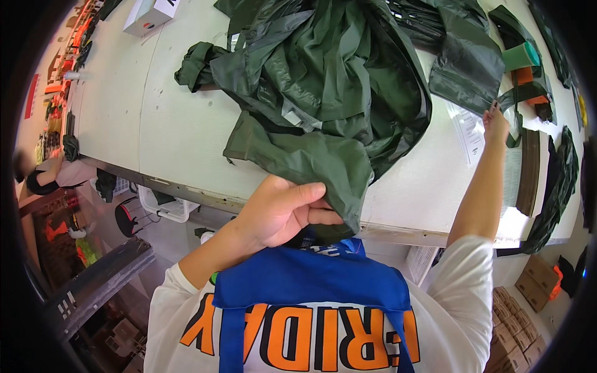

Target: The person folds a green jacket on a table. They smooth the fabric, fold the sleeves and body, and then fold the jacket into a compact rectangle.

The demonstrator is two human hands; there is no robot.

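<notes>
I am pinching the dark green garment's (323,93) near hem with my left hand (280,211); my right hand (495,121), extended far right, is gripping a folded green piece (466,68).

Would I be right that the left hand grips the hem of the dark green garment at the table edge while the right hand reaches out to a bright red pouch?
Not quite: in the head view the right hand reaches a dark green pouch, not red. The left hand does grip the dark green garment at the table edge.

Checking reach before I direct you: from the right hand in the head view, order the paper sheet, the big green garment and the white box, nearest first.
From the right hand:
1. Paper sheet, just beside its fingers.
2. Green garment, table centre, to its left.
3. White box, far top-left corner.
</notes>
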